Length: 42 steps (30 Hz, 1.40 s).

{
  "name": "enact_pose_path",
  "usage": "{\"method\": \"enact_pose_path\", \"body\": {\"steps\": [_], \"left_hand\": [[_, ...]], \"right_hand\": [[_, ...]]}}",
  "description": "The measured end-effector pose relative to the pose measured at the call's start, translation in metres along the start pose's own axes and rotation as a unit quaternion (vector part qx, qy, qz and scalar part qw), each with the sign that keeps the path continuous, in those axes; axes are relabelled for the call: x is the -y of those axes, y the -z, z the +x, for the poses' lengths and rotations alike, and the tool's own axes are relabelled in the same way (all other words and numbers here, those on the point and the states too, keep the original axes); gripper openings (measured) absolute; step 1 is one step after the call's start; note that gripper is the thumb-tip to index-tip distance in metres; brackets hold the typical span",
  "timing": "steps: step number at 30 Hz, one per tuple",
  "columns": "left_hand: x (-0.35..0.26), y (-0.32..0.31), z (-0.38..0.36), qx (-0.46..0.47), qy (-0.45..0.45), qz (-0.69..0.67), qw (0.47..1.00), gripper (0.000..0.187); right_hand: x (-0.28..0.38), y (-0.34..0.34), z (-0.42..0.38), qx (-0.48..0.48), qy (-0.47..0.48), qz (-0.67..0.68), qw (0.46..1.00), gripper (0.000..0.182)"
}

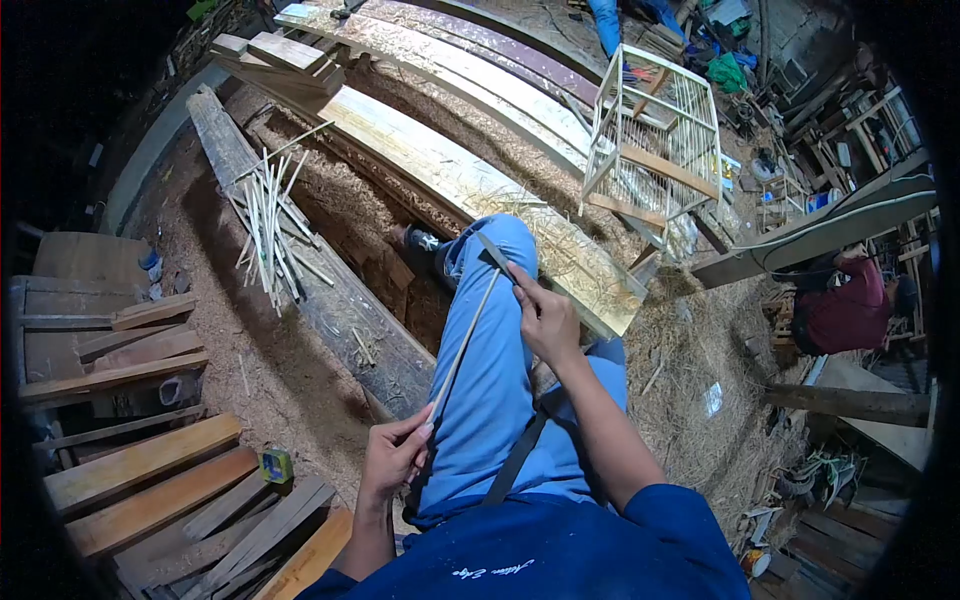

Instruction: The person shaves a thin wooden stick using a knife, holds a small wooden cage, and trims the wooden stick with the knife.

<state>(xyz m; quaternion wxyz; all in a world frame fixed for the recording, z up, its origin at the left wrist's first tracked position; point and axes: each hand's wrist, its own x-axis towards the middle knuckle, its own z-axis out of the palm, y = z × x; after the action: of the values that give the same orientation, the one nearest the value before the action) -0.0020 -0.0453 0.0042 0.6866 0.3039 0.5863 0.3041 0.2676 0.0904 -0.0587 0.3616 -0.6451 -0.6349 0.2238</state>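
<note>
Planks (420, 150) and wood shavings (685, 355) show a woodworking workshop.

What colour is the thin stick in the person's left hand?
The thin stick is pale tan; it shows best in the head view, the only one here.

A shaving-strewn floor (265, 375) lies under white light, with boards (165, 500) at left and darkness at upper left.

Sticks (268, 225) are piled on near plank (340, 308), left edge overhung. Blocks (287, 52) stacked at far-left end of board (425, 155); cage (668, 170) set beyond its right end.
</note>
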Motion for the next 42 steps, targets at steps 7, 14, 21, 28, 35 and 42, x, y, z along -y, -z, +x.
{"method": "enact_pose_path", "body": {"steps": [7,14,21,28,35,42], "left_hand": [[-0.012,-0.018,0.023,0.020,-0.027,0.008,0.999,0.036],[-0.050,-0.054,0.066,0.040,-0.052,0.034,0.997,0.037],[-0.063,-0.072,0.085,0.056,-0.051,0.051,0.996,0.036],[-0.059,-0.083,0.089,0.025,-0.061,0.049,0.997,0.037],[-0.054,-0.087,0.090,-0.013,-0.063,0.069,0.996,0.040],[-0.041,-0.077,0.082,0.005,-0.068,0.000,0.998,0.035]], "right_hand": [[-0.032,-0.006,0.004,-0.051,-0.038,0.097,0.993,0.040],[-0.018,0.022,-0.022,0.025,-0.148,0.133,0.980,0.028],[-0.020,0.030,-0.024,0.126,-0.099,-0.022,0.987,0.018],[-0.023,0.020,-0.009,0.141,-0.060,-0.106,0.982,0.011],[-0.016,0.006,-0.008,0.131,-0.020,-0.159,0.978,0.007],[-0.019,-0.004,-0.011,0.138,-0.009,-0.214,0.967,0.015]]}}
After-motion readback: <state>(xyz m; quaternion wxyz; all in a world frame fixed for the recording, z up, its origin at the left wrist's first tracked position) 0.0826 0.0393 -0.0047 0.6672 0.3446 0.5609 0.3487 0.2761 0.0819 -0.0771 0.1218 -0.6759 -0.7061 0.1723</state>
